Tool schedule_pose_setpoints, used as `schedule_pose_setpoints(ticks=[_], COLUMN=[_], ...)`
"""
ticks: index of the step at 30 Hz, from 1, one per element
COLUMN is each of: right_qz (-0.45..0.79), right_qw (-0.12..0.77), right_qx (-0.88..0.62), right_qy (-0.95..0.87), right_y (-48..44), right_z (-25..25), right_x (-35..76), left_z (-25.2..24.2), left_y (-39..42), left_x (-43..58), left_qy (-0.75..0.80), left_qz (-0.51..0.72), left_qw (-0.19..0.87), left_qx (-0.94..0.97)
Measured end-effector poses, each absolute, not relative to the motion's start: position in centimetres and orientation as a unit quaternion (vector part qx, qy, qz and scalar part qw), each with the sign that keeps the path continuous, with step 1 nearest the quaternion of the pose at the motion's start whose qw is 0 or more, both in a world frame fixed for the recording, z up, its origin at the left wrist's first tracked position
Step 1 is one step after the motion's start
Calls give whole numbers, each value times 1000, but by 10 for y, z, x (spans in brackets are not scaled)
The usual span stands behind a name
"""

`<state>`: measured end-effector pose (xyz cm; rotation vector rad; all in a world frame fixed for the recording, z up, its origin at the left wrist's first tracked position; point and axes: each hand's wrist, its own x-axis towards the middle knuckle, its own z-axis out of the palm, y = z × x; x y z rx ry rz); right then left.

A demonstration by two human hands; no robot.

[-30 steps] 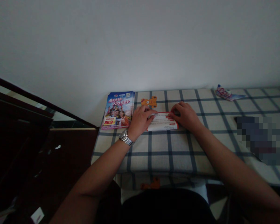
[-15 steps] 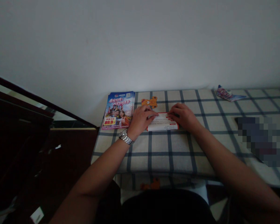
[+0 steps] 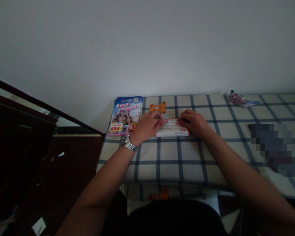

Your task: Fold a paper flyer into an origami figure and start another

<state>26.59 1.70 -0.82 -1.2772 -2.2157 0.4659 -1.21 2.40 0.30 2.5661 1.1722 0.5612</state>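
We see a surface covered with a pale checked cloth with dark blue lines (image 3: 199, 164), pushed against a plain white wall (image 3: 147, 42). At the left of it stands dark brown wooden furniture (image 3: 27, 147), quite in shadow. The light in the room is dim.

On the cloth, near the wall, lies a folded white paper leaflet with red edges (image 3: 172, 128). Its long axis runs left to right, parallel to the wall, and it lies flat. It carries rows of small red labels and fine print, but this writing is too small for us to read.

Our left hand (image 3: 147, 126), with a silver metal wristwatch (image 3: 128, 144) on the wrist, presses with flat fingers on the left end of the leaflet; it does not grip. Our right hand (image 3: 194, 123) rests on the right end, the fingers bent down on the paper, pressing also and not closed around it.

Just left of the left hand lies a stack of colourful glossy flyers (image 3: 125, 115), its long axis pointing to the wall; we read "89.9" on a yellow label. An orange bear figure (image 3: 158, 107) is on the cloth behind the left hand. A crumpled blue and red paper piece (image 3: 239, 99) lies far right near the wall.
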Motion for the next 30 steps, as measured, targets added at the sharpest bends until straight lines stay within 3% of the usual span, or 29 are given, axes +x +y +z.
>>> schedule_pose_setpoints(ticks=[12,30], right_qz=[178,197], right_qw=[277,271], right_qx=[-468,-474], right_qy=[-820,-814], right_y=[20,19], right_z=[-12,-9], right_x=[268,273], left_z=[17,16], left_y=[6,1], left_x=[0,0], left_qy=[370,370], left_qz=[131,131], left_qw=[37,51], left_qx=[919,918])
